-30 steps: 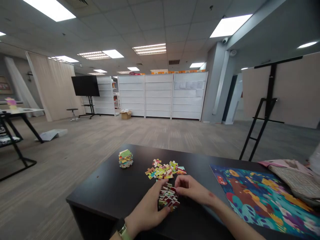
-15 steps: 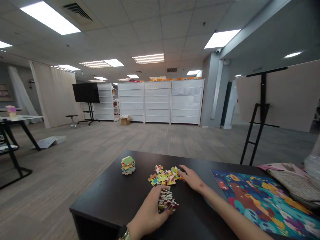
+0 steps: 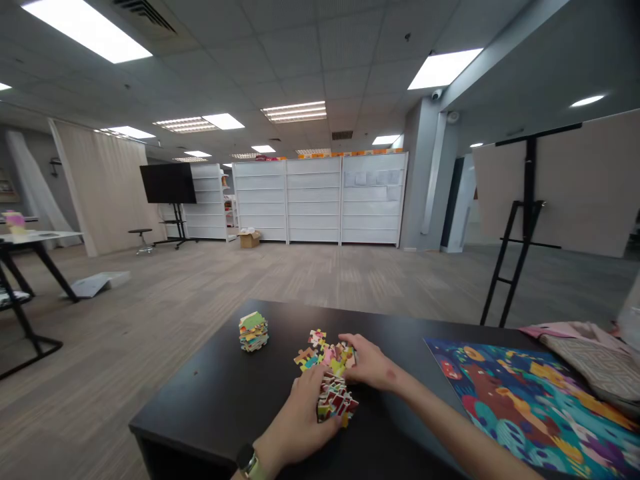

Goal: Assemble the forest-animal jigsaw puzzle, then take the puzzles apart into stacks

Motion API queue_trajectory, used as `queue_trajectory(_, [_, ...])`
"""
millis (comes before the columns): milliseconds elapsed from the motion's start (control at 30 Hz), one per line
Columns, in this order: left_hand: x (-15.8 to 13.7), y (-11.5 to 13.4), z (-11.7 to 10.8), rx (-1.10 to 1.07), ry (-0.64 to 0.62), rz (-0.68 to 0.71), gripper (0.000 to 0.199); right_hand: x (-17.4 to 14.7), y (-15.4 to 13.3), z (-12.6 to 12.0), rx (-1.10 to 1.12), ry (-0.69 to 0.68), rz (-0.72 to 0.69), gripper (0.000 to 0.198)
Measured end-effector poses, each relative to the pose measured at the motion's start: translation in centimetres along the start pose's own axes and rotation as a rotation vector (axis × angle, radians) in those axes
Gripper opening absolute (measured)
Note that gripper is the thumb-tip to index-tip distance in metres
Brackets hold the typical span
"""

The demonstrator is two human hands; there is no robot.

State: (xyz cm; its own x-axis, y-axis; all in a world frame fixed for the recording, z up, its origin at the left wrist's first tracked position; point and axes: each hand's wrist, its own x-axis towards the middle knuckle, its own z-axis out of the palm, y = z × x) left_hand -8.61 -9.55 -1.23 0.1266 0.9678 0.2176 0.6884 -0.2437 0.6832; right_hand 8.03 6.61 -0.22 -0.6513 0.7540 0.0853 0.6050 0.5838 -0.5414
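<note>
My left hand (image 3: 305, 410) is wrapped round a stack of jigsaw puzzle pieces (image 3: 336, 400), its thumb below and its fingers above. The stack sits low over the dark table, with the cut edges of the pieces showing. Just beyond it lies a loose pile of colourful puzzle pieces (image 3: 320, 353). My right hand (image 3: 370, 363) curls round the right side of that pile, fingers at the far edge and thumb near the stack. Its fingertips are partly hidden among the pieces. Farther left stands a neat pile of puzzle pieces (image 3: 253, 332), green on top.
A colourful picture sheet (image 3: 525, 400) covers the right part of the black table (image 3: 210, 393). Behind it lies a pink and patterned cloth bag (image 3: 590, 360). A black easel stand (image 3: 520, 233) rises beyond the table's right side. White shelves line the far wall.
My right hand has moved left and closed in on the loose pieces, pushing them together toward the stack. My left hand keeps its stack, now tilted slightly. The view has shifted a little.
</note>
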Motion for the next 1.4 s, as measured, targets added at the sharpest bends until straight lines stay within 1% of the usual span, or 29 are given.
queue_trajectory(100, [-0.3,0.6,0.1,-0.003,-0.014,0.119,0.057,-1.7,-0.7,-0.1,0.017,0.055,-0.055,0.078])
queue_trajectory(200, [-0.4,0.5,0.6,0.039,0.012,0.175,0.052,-3.5,-1.1,0.3,0.087,0.134,-0.222,0.064])
queue_trajectory(233, [-0.5,0.3,0.9,0.056,0.036,0.173,0.054,-4.0,-1.2,0.5,0.129,0.138,-0.286,0.062])
queue_trajectory(300, [-0.5,-0.3,1.4,0.085,0.099,0.159,0.065,-4.9,-1.4,0.8,0.227,0.103,-0.384,0.062])
queue_trajectory(367, [-0.4,-0.9,1.7,0.099,0.151,0.157,0.077,-5.4,-1.8,1.2,0.323,0.073,-0.424,0.063])
queue_trajectory(467, [-0.2,-1.3,1.8,0.08,0.19,0.143,0.085,-5.4,-2.3,1.5,0.444,0.099,-0.417,0.058])
queue_trajectory(600, [0.1,-1.0,1.6,0.013,0.151,0.111,0.085,-4.7,-2.3,1.9,0.564,0.125,-0.333,0.044])
queue_trajectory(700, [0.1,-1.0,1.5,-0.028,0.148,0.127,0.082,-4.3,-1.7,2.2,0.557,0.141,-0.263,0.038])
queue_trajectory(833, [-0.1,-1.3,1.6,-0.049,0.173,0.137,0.075,-3.8,-0.9,2.4,0.57,0.09,-0.198,0.034])
queue_trajectory(967, [-0.3,-1.4,1.5,-0.071,0.153,0.122,0.077,-3.9,-0.9,2.4,0.67,0.068,-0.218,0.038])
queue_trajectory(1067, [-0.4,-1.4,1.4,-0.091,0.099,0.111,0.088,-4.5,-1.5,2.1,0.725,-0.022,-0.241,0.036])
queue_trajectory(1133, [-0.5,-1.5,1.2,-0.106,0.053,0.132,0.095,-5.1,-2.0,1.6,0.715,-0.083,-0.292,0.035])
queue_trajectory(1200, [-0.5,-1.5,1.1,-0.125,0.019,0.151,0.096,-5.7,-2.4,1.1,0.681,-0.138,-0.393,0.047])
queue_trajectory(1267, [-0.4,-1.5,1.0,-0.141,0.015,0.149,0.092,-6.1,-2.4,0.7,0.627,-0.191,-0.476,0.073])
queue_trajectory(1333, [-0.3,-1.3,1.0,-0.15,0.035,0.124,0.089,-6.2,-2.2,0.8,0.522,-0.225,-0.487,0.107])
queue_trajectory(1367, [-0.2,-1.2,1.1,-0.155,0.045,0.11,0.09,-6.2,-2.0,0.9,0.454,-0.234,-0.473,0.121])
queue_trajectory(1400, [-0.2,-1.1,1.2,-0.163,0.052,0.096,0.091,-6.1,-1.9,1.2,0.388,-0.232,-0.457,0.13])
